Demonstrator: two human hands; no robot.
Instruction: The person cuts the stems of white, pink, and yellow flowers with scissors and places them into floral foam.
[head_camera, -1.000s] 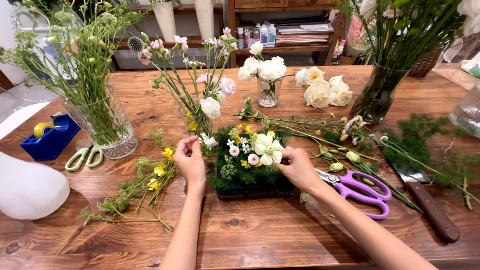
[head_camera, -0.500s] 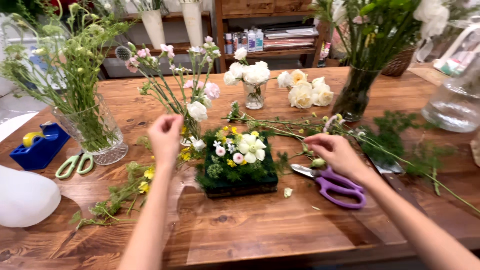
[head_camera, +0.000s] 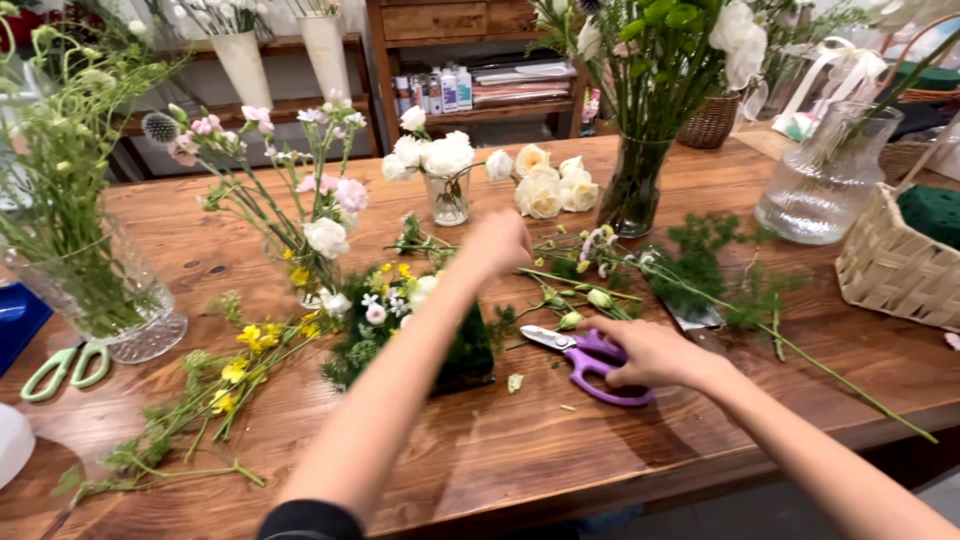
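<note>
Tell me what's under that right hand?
The right hand rests on purple scissors; blades and one handle loop show. The rest is covered, so the grip cannot be judged.

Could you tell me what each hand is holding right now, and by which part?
The right hand grips the purple scissors by their handles. The left hand reaches over loose stems; any hold cannot be told.

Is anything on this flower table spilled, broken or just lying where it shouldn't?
Nothing looks spilled or broken. Loose cut stems and small trimmings lie strewn across the wooden table, and yellow flowers lie flat beside the arrangement. The vases stand upright.
</note>
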